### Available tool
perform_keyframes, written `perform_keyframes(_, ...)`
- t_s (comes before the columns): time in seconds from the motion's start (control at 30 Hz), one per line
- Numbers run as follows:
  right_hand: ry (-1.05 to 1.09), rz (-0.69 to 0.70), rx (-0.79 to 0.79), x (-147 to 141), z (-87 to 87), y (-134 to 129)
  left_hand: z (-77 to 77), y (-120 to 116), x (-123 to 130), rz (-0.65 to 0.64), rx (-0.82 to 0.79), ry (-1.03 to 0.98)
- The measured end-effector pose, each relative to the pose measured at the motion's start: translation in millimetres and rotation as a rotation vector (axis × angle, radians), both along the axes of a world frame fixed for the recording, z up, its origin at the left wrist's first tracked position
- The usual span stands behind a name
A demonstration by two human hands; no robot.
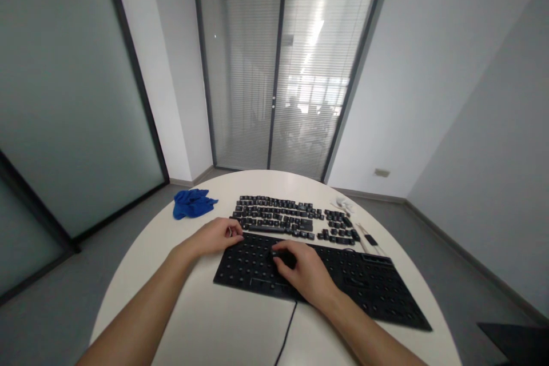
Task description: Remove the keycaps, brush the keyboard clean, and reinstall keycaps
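Observation:
A black keyboard base [364, 280] with its keycaps off lies on the round pale table [223, 326]. Beyond it, loose black keycaps [274, 214] are laid out in rows. My left hand [222, 235] rests at the base's upper left corner, fingers curled near the lowest keycap row; whatever is between its fingertips is too small to make out. Over the left-middle part of the base, my right hand [302, 269] has thumb and forefinger bent toward each other, with a small dark thing, perhaps a keycap, at the fingertips.
A crumpled blue cloth [193, 203] lies at the table's back left. At the back right are a white crumpled item [343, 204] and slim tools with a black part [370, 239]. A black cable [286, 334] runs from the base toward the near edge.

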State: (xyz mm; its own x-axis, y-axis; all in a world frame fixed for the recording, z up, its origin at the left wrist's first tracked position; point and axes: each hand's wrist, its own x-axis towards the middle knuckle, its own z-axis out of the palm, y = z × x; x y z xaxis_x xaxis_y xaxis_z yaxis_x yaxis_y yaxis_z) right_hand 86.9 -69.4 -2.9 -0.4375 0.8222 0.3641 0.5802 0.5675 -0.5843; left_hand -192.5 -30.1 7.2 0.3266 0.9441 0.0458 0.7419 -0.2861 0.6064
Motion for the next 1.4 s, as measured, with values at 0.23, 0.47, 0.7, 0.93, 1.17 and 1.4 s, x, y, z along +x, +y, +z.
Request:
perform_keyframes(0.23, -0.051, 0.167, -0.048, -48, 3.1, -18, -14.1, 7, -18, 0.001, -0.031, -0.099)
perform_keyframes(0.47, 0.006, 0.164, -0.064, -94, 8.4, -19, -18.8, 11, -25, -0.008, -0.072, -0.16)
perform_keyframes(0.7, -0.02, 0.174, -0.051, -101, -10.3, -20, -19.8, 15, -28, -0.022, -0.078, -0.171)
perform_keyframes(0.93, -0.059, 0.166, -0.009, -101, -13.0, -20, -22.3, 16, -30, -0.009, -0.05, -0.159)
perform_keyframes(1.17, -0.043, 0.214, 0.03, -99, -15.7, -19, -20.6, 15, -28, -0.013, -0.035, -0.16)
perform_keyframes(1.4, -0.099, 0.215, 0.065, -99, -11.0, -21, -24.0, 16, -28, -0.003, -0.039, -0.166)
